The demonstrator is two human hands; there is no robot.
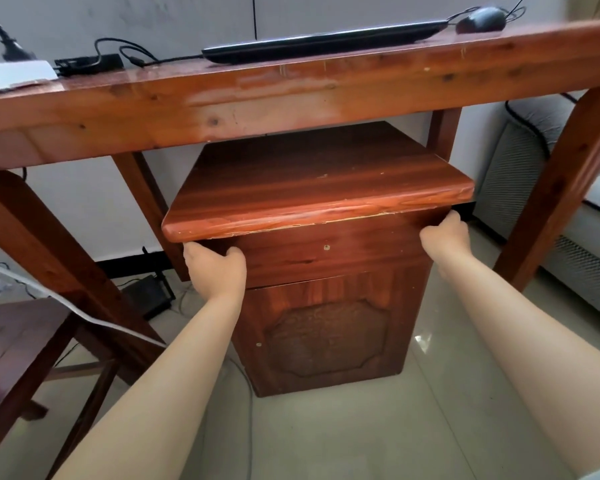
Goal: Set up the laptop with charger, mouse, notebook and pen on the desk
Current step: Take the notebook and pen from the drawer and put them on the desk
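Laptop (pixel 323 41) lies closed and flat on the worktop (pixel 291 95), well above and beyond both grips. Charger brick (pixel 89 64) sits up and left of the left grip, its cable running to the laptop's left edge. Mouse (pixel 480 19) is just right of the laptop, up beyond the right grip. White notebook (pixel 14 76) at the far-left edge; can't spot a pen.

Left hand (pixel 215 268) is clenched under the overhanging top of the small wooden cabinet (pixel 326 299), at its front-left corner. Right hand (pixel 445 235) is hooked under the front-right corner, fingers hidden beneath the lip.

Handling, my read: the cabinet is solid wood, stiff and heavy, so take it with both hands under the lip. The laptop is rigid, smooth and fragile; lift it by both side edges, not the lid. Cables are limp and will snag.
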